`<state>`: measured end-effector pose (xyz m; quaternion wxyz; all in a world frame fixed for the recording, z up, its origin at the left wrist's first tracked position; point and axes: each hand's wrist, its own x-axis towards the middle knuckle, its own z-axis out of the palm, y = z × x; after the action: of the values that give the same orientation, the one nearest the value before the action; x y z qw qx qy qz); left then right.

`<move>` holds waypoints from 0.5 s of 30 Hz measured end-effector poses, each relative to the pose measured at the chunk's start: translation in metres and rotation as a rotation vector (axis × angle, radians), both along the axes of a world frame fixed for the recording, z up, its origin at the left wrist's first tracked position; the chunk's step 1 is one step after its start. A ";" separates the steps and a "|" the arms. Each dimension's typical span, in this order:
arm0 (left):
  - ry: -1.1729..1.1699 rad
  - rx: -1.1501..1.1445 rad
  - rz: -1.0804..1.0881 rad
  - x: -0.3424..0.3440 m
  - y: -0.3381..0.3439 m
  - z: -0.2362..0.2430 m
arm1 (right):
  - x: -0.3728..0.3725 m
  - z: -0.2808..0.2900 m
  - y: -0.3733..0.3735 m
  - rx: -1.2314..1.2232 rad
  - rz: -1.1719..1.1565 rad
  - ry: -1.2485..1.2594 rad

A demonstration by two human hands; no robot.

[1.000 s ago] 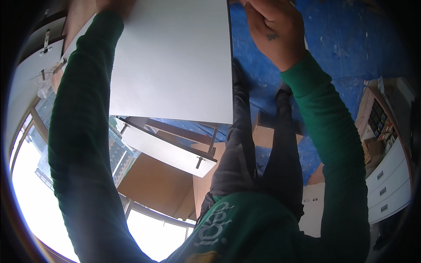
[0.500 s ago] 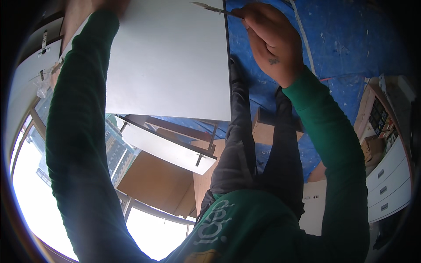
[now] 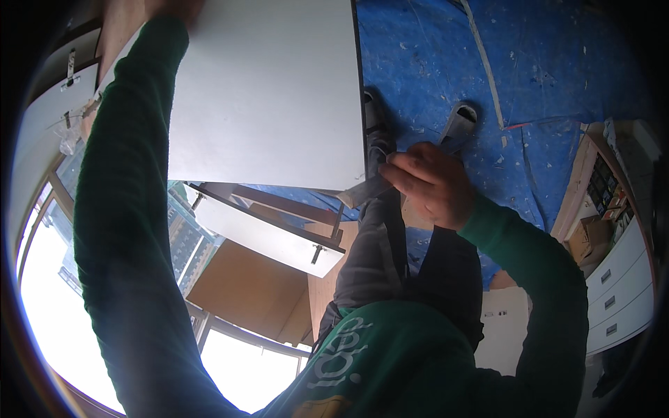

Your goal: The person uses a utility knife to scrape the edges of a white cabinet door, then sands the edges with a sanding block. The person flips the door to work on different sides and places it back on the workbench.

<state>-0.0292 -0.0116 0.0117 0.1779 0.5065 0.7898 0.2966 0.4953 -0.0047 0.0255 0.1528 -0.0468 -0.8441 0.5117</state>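
Observation:
A large white panel (image 3: 268,97) with a dark edge lies in front of me. At its near right corner, my right hand (image 3: 435,184) is closed around a flat tool that looks like a paintbrush (image 3: 366,191). Its pale tip points left and overlaps the corner in the picture; whether it touches the edge I cannot tell. My left hand (image 3: 174,8) is at the top of the view, by the panel's far left part. The frame cuts it off and its fingers are hidden.
A blue sheet (image 3: 550,63) with pale specks covers the floor at right. A white board with metal fittings (image 3: 265,233) and brown cardboard (image 3: 244,289) are below the panel. White drawers (image 3: 617,299) stand at the right rim, and bright windows (image 3: 59,306) are at left.
My right hand has come down and nearer with the paintbrush, from the panel's far right edge to its near right corner. My left arm and the panel have hardly moved.

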 end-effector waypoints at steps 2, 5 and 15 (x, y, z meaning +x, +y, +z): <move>-0.309 0.080 0.124 0.020 0.001 -0.007 | 0.004 0.000 0.002 -0.017 -0.013 -0.021; -0.333 0.097 0.127 0.051 0.007 0.007 | -0.025 -0.004 0.034 -0.071 -0.237 -0.059; -0.204 0.052 0.133 0.068 0.009 0.022 | -0.129 -0.009 0.084 -0.205 -0.616 0.043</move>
<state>0.0388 -0.0023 0.0336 0.2240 0.4248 0.7914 0.3782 0.3662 0.0788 0.0166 0.3128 -0.3046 -0.7310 0.5244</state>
